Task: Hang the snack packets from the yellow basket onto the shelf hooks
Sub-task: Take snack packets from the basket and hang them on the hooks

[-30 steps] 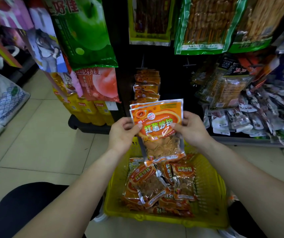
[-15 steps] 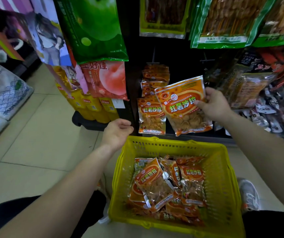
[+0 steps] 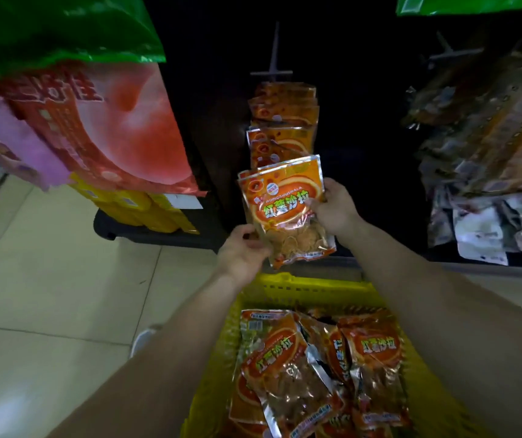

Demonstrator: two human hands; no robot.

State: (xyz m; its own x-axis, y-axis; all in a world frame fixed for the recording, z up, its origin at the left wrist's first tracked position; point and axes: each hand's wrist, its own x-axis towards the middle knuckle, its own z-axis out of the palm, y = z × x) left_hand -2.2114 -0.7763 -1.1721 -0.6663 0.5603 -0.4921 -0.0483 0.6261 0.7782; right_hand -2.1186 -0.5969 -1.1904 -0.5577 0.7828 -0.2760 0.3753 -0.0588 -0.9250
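Note:
An orange snack packet (image 3: 285,210) is held up in front of the dark shelf, just below a column of identical packets (image 3: 282,121) hanging from a metal hook (image 3: 274,61). My right hand (image 3: 332,210) grips its right edge. My left hand (image 3: 240,254) pinches its lower left edge. Below them stands the yellow basket (image 3: 304,289), with several more orange packets (image 3: 316,368) lying inside.
Big green and pink bags (image 3: 89,115) hang at the left above yellow packs (image 3: 146,210). More hanging and piled packets (image 3: 487,172) fill the shelf at the right. Another bare hook (image 3: 449,52) shows at the upper right. Beige tiled floor (image 3: 48,295) lies left.
My head has moved closer to the shelf. My right hand carried the packet in under the hanging column, and my left hand rose from the basket's rim to take its lower edge.

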